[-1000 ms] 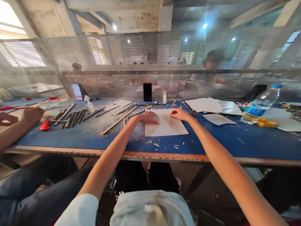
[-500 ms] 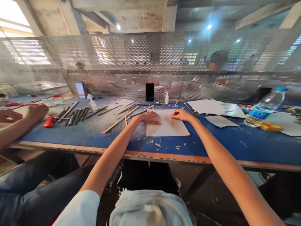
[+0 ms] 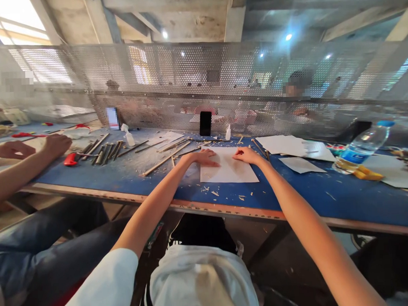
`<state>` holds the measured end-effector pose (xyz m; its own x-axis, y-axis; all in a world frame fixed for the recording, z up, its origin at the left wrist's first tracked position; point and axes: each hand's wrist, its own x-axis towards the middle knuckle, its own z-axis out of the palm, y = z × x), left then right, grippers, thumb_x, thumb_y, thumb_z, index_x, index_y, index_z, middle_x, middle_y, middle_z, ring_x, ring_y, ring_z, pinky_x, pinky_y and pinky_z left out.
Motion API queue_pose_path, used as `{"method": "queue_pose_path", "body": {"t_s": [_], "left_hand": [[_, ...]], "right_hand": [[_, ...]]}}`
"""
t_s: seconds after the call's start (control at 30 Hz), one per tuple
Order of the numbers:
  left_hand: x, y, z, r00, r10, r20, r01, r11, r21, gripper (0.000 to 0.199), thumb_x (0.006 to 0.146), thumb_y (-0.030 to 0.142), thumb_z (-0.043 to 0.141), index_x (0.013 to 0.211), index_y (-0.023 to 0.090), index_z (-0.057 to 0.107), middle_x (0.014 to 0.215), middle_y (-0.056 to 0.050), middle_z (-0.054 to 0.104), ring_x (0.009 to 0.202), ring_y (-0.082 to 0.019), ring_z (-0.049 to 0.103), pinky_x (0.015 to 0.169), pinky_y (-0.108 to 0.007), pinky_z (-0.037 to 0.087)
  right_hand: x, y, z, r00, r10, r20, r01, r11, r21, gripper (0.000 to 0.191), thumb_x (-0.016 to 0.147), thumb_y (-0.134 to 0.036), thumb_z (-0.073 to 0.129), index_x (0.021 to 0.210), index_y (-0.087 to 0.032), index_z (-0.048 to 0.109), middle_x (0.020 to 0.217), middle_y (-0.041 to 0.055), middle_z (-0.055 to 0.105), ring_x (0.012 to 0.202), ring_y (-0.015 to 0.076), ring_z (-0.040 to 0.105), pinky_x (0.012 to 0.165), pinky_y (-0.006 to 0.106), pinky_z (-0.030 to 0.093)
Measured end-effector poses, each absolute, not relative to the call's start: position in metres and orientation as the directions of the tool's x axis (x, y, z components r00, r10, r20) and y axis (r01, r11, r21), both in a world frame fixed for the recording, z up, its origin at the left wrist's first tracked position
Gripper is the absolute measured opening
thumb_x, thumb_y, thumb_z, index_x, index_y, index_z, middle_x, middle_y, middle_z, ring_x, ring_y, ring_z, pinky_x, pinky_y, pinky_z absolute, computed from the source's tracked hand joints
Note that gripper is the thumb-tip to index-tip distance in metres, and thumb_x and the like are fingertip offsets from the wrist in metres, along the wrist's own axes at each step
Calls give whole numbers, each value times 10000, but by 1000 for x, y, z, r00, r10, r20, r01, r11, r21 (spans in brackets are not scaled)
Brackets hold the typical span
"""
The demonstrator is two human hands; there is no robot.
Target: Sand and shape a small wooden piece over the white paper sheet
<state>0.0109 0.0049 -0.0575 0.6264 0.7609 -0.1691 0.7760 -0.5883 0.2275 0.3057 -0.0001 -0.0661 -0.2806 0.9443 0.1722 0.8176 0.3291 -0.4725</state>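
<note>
At the centre, the white sheet [image 3: 229, 172] lies beneath the left hand [image 3: 207, 158], fingers spread. The right hand [image 3: 246, 154] bunches its fingertips at the upper-right part; any pinch is unclear.

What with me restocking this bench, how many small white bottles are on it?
2. The left bottle is beside the left phone; the right bottle is just right of the dark phone. Others may be hidden.
</note>
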Motion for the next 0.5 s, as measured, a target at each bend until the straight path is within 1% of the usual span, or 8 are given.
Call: {"method": "queue_pose_path", "body": {"t_s": [0.1, 0.13, 0.3, 0.43, 0.5], "left_hand": [[11, 3, -57, 641, 752, -155, 763, -603, 233, 1236, 785, 992, 517, 1712, 190, 360, 1788, -109, 320, 1619, -418, 229, 1337, -489, 183], [11, 2, -57, 643, 750, -157, 762, -604, 233, 1236, 787, 987, 522, 1710, 180, 362, 1787, -118, 320, 1618, -416, 233, 1337, -480, 185], [10, 3, -57, 653, 741, -155, 752, -612, 244, 1138, 821, 933, 535, 1719, 266, 324, 1767, -85, 373, 1626, -435, 217, 1331, -541, 183], [9, 6, -58, 636, 749, -185, 770, -602, 211, 1187, 806, 952, 503, 1740, 246, 306, 1805, -87, 284, 1640, -420, 198, 1338, -508, 170], [9, 7, -59, 636, 748, -187, 770, -604, 204, 1193, 800, 959, 487, 1749, 261, 300, 1807, -72, 281, 1640, -416, 206, 1339, -497, 171]], "right_hand": [[306, 1, -67, -278, 942, 187, 828, 333, -452, 173, 879, -305, 831, 807, -183, 733, 892, 84, 827, 800, 217, 721, 728, 279, 520], [306, 2, -68, -277, 943, 186, 831, 333, -447, 167, 880, -304, 830, 809, -185, 735, 893, 83, 828, 802, 217, 723, 732, 279, 521], [306, 3, -70, -276, 944, 181, 836, 329, -439, 150, 899, -306, 811, 837, -188, 741, 913, 86, 829, 804, 214, 721, 720, 274, 510], [307, 4, -69, -281, 947, 154, 822, 320, -471, 150, 907, -302, 793, 829, -187, 735, 895, 81, 821, 796, 209, 715, 703, 271, 495], [307, 4, -69, -273, 952, 139, 821, 306, -481, 169, 896, -333, 804, 836, -190, 737, 879, 72, 814, 780, 210, 705, 692, 275, 493]]}}
